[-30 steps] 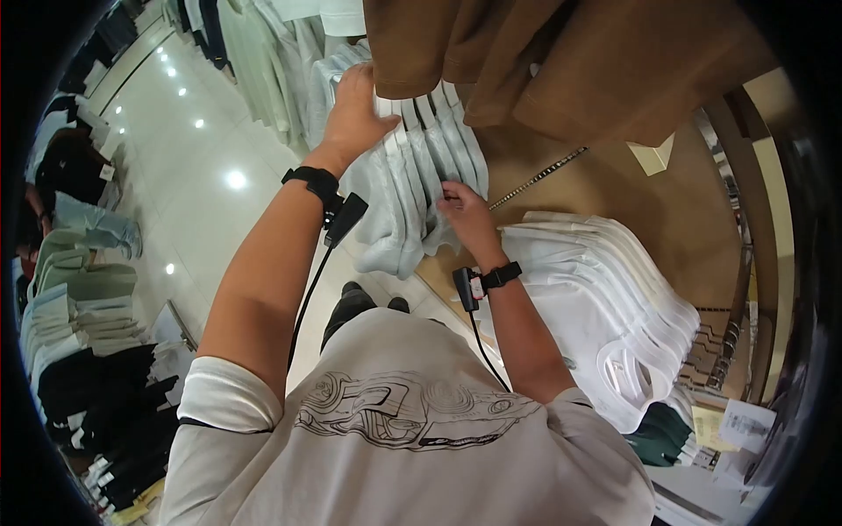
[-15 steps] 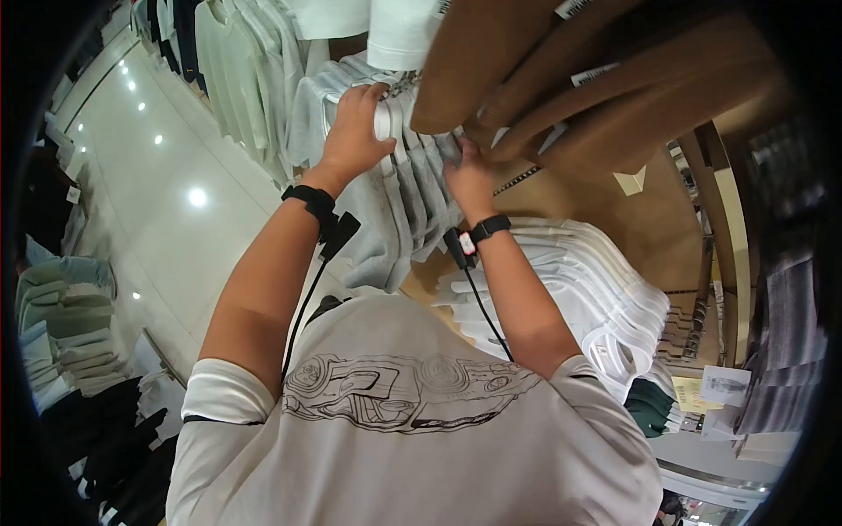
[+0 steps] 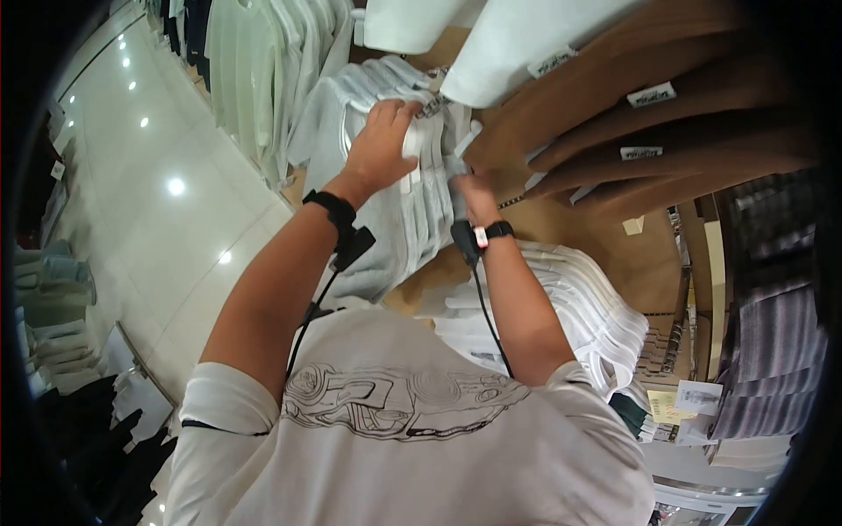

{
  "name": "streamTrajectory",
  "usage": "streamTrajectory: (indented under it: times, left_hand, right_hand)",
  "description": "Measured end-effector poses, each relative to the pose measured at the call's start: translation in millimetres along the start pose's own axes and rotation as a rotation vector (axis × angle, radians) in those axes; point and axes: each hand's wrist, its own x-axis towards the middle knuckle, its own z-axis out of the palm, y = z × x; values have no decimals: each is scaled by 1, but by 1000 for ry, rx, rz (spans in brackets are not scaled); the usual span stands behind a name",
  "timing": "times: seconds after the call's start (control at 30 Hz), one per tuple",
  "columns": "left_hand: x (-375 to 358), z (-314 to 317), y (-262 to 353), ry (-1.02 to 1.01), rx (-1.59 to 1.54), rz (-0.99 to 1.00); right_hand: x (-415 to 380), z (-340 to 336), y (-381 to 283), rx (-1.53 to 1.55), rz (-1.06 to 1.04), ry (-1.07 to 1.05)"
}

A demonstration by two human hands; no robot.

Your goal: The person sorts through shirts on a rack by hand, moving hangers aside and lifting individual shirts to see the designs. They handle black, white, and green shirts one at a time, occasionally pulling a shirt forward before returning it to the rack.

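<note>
Light grey shirts hang packed together on a rail at the upper middle. Over their top edge lies my left hand, thumb apart from the fingers, with nothing gripped that I can see. At the right side of the same shirts is my right hand, its fingers blurred against the cloth, so any hold cannot be made out. Black straps with small devices and cables circle both wrists. Brown garments with white tags hang just right of and above my right hand.
White shirts hang below my right hand. White garments hang at the top, pale green ones at the upper left. A shiny tiled floor lies left, with dark clothes lower left. Striped clothes are at the right.
The view has shifted, and more white and brown garments show at the top. My hands have moved slightly right and down in the view, with my right hand's fingers lower against the grey shirts.
</note>
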Motion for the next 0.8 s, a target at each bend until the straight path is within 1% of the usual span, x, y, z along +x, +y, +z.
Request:
streamTrajectory:
  times: [0.03,0.07,0.13,0.2,0.27,0.33,0.37,0.43,0.47,0.53,0.67,0.73,0.8]
  left_hand:
    - [4,-2,0,17,-1,15]
    - [3,-2,2,17,-19,4]
    - [0,-2,4,32,-38,-8]
    - [-1,-1,2,50,-52,-8]
    - [0,-3,4,53,-13,-42]
    - [2,-2,4,39,-13,-65]
    - [-2,-1,4,21,-33,-76]
    - [2,1,1,71,-38,-64]
    - [2,3,-1,50,-60,-67]
    - [2,5,-6,119,-45,-4]
    - [5,3,-7,108,-72,31]
    - [4,6,-9,90,-73,25]
    - [5,10,-13,97,-45,47]
  right_hand:
    - [-5,-1,-10,-41,-53,55]
    - [-4,-14,-9,-53,-48,22]
    - [-16,-28,-8,-112,-147,123]
    - [-44,-41,-24,-119,3,144]
    - [-68,-53,-24,-201,111,120]
    - [-97,-51,-31,-48,214,133]
    - [-112,-52,-26,33,213,143]
    - [-138,-62,-17,6,257,187]
    - [-151,-68,-12,-11,279,212]
    - [-179,-72,-23,-29,313,247]
    - [-226,-85,-51,-70,344,302]
    - [-251,-105,-66,-258,346,336]
    - [-278,-127,-81,-306,329,352]
